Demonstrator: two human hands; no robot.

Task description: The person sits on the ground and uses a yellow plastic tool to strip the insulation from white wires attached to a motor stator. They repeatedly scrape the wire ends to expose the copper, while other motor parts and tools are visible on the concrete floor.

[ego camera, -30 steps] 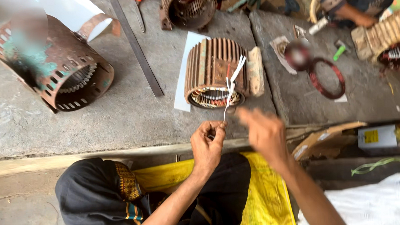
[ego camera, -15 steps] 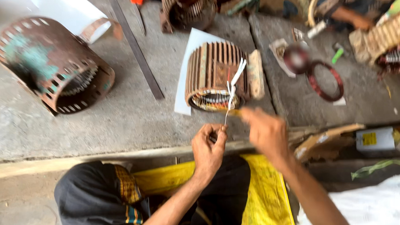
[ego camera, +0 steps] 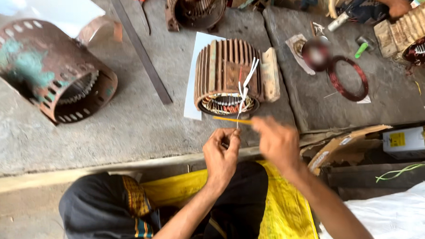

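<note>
a person sits at the edge of a concrete slab [ego camera: 142, 136], both hands raised to the leads [ego camera: 245, 83] of a ribbed stator [ego camera: 227, 74] lying on its side on a white sheet [ego camera: 196, 73]. the left hand [ego camera: 221, 154] is clenched, thumb and fingertips pinching the lower end of the thin leads; the right hand [ego camera: 277, 141] grips a yellow sleeve [ego camera: 231, 119] that runs crosswise just under the stator's open mouth.

the leads are white, with one red, slim and springy, rising from copper windings packed in the stator's bore. a pull too hard could likely tear a lead at its root in the windings, or nick its covering on the rough iron rim; the sleeve, thin and stiff, could kink or slip from the pinch if the hands drift apart. the stator rests on its curved side, so a sideways tug might roll it.

the stator is rust-brown, deeply finned, with a pale flat foot on its right flank. to the left lies a larger housing [ego camera: 50, 68], a rusty perforated drum flecked with green paint. a flat steel bar [ego camera: 142, 51] lies between them. to the right, a ring of reddish wire coil [ego camera: 347, 77] lies on the stained, gritty slab. a torn carton [ego camera: 345, 145] sits near the right forearm, and yellow cloth [ego camera: 281, 211] covers the lap.
</note>
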